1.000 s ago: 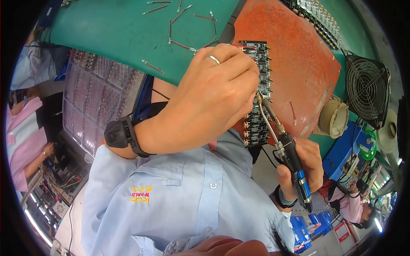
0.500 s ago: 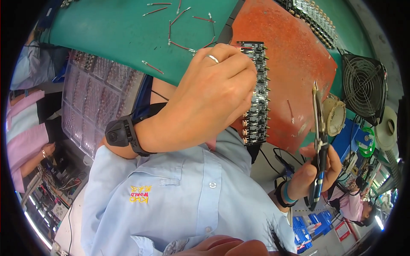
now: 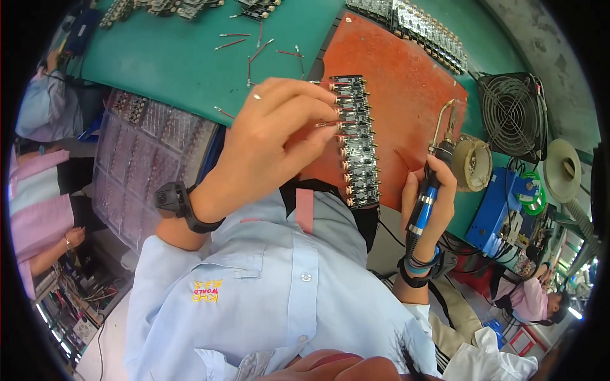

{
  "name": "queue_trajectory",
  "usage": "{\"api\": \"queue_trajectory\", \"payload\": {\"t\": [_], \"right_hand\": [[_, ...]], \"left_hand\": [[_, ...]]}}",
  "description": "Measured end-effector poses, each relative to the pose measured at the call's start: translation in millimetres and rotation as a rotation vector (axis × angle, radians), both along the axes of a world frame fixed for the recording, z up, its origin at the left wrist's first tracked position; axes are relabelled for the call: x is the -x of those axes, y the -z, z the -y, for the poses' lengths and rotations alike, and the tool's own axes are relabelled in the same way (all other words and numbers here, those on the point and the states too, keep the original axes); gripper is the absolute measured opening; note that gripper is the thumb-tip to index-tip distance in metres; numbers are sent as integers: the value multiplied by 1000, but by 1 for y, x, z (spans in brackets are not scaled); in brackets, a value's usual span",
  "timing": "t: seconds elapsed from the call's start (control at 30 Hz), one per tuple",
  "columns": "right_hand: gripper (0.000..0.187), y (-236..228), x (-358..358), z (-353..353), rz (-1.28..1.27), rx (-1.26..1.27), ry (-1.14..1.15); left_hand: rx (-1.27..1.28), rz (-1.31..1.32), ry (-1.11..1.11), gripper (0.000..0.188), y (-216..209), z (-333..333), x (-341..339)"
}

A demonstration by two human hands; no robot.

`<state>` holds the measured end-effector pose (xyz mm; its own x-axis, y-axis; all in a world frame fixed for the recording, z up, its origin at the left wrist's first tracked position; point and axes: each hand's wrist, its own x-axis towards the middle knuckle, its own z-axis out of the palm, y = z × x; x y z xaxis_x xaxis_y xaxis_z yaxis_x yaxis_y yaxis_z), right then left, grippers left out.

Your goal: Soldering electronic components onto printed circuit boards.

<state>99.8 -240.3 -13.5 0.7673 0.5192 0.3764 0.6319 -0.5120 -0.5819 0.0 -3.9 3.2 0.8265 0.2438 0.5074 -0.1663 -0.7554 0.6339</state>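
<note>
Two hands busy, head view: my left hand [image 3: 273, 136] pinches a red-tipped pin [image 3: 325, 124] against the circuit board strip [image 3: 357, 143], steadying it; right hand [image 3: 429, 203] fists the blue soldering iron [image 3: 427, 190], tip raised clear beside the strip.

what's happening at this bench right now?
A person is soldering by hand. The left hand pinches a thin red-sleeved lead against a long strip of small circuit boards lying on an orange mat. The right hand holds a blue-handled soldering iron, its tip raised off the boards near a round tip-cleaner pot. More loose leads lie on the green bench top.
</note>
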Motion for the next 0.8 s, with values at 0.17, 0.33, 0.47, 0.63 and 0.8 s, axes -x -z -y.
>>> {"api": "queue_trajectory", "payload": {"t": [0.17, 0.33, 0.47, 0.63, 0.8], "right_hand": [[39, 1, 9, -3, -94, -207, 0], [40, -7, 12, -10, -97, -228, 23], [38, 3, 7, -8, 15, -70, -2], [37, 4, 7, -6, 25, -60, -4], [37, 1, 13, -9, -104, -232, 25]], "left_hand": [[218, 13, -11, 12, -2, 20, 25], [231, -9, 51, 13, -8, 27, 26], [175, 6, 48, 13, -7, 22, 28], [216, 3, 124, 12, -4, 32, 28], [626, -163, 271, 10, -9, 53, 30]]}}
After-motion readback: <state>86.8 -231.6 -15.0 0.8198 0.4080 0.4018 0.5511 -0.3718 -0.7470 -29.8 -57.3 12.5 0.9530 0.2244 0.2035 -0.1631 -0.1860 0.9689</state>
